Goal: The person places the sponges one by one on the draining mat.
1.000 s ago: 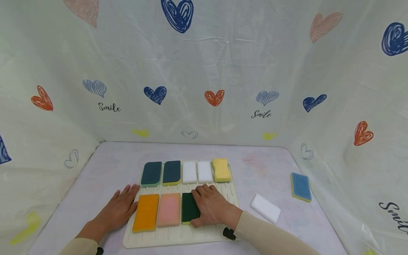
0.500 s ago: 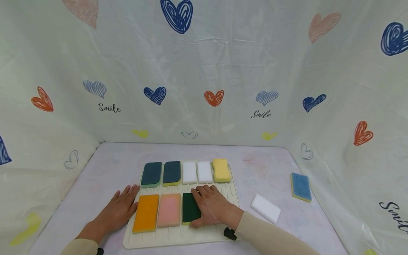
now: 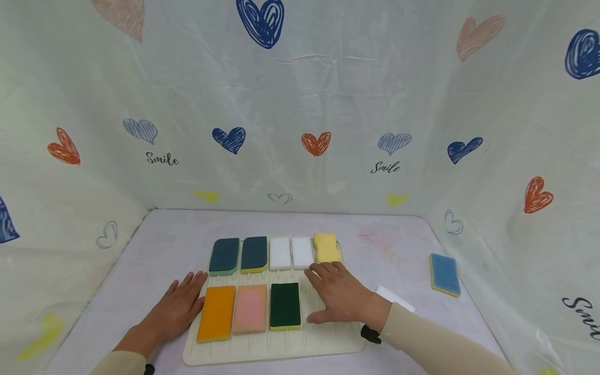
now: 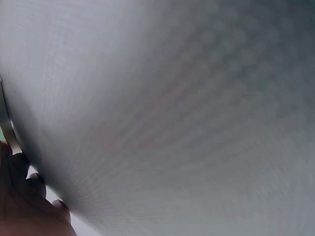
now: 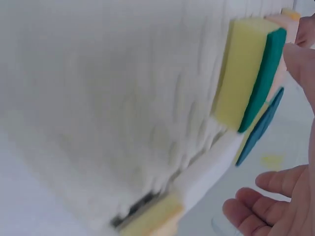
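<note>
A cream ribbed tray [image 3: 281,348] bears two rows of sponges. In front lie an orange sponge [image 3: 216,313], a pink sponge [image 3: 250,309] and a dark green scouring sponge [image 3: 285,306] with a yellow underside. My right hand [image 3: 339,294] hovers over the tray just right of the green sponge, thumb apart from the fingers, holding nothing. Its fingertips come near the yellow sponge [image 3: 326,247] in the back row. My left hand [image 3: 180,302] lies flat at the tray's left edge, fingers straight. The left wrist view shows mostly blurred table surface.
Two dark blue-green sponges [image 3: 224,255] and two white sponges [image 3: 280,253] fill the rest of the back row. Right of the tray lie another white sponge [image 3: 396,298], partly hidden by my forearm, and a blue sponge [image 3: 444,274] at the table's right edge. Printed cloth hangs around.
My right hand has let go of the dark green sponge and moved right, leaving it on the tray beside the pink one. The left hand has stayed in place.
</note>
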`<state>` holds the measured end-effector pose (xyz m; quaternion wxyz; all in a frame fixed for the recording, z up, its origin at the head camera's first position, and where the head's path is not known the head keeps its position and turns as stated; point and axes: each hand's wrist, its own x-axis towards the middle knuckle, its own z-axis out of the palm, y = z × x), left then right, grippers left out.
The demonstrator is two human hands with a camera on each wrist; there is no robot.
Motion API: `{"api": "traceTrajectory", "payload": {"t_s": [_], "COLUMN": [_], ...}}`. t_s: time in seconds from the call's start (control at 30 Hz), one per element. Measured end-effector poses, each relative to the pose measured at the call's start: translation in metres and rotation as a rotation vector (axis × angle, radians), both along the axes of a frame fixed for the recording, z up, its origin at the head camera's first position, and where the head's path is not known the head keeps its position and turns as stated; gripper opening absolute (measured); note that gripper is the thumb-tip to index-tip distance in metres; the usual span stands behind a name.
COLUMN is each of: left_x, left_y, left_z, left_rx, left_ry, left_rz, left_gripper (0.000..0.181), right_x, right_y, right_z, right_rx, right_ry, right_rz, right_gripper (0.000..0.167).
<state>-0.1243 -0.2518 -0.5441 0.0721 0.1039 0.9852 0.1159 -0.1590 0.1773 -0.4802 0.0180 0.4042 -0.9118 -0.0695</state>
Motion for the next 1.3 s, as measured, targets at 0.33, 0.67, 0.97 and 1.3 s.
{"api": "traceTrajectory", "payload": {"t_s": [0.33, 0.67, 0.97, 1.3], "left_x": [-0.001, -0.001, 0.000, -0.001], "left_y": [0.001, 0.003, 0.002, 0.003], "left_z": [0.003, 0.002, 0.001, 0.003], "left_rx": [-0.010, -0.002, 0.013, -0.001], "left_ry": [-0.006, -0.009, -0.005, -0.027], "left_rz": [-0.003, -0.004, -0.002, 0.005], "left_gripper": [0.072, 0.072, 0.071, 0.073], "right_x": [-0.010, 0.001, 0.004, -0.010], "right_y": [0.093, 0.164, 0.182, 0.181], "right_z": [0.022, 0.020, 0.000, -0.013], "right_rx": [0.099, 0.319, 0.338, 0.370], "right_ry": [0.077, 0.029, 0.106, 0.104], "right_rz": [0.050, -0.019, 0.084, 0.085], "right_gripper": [0.084, 0.094, 0.078, 0.091]}}
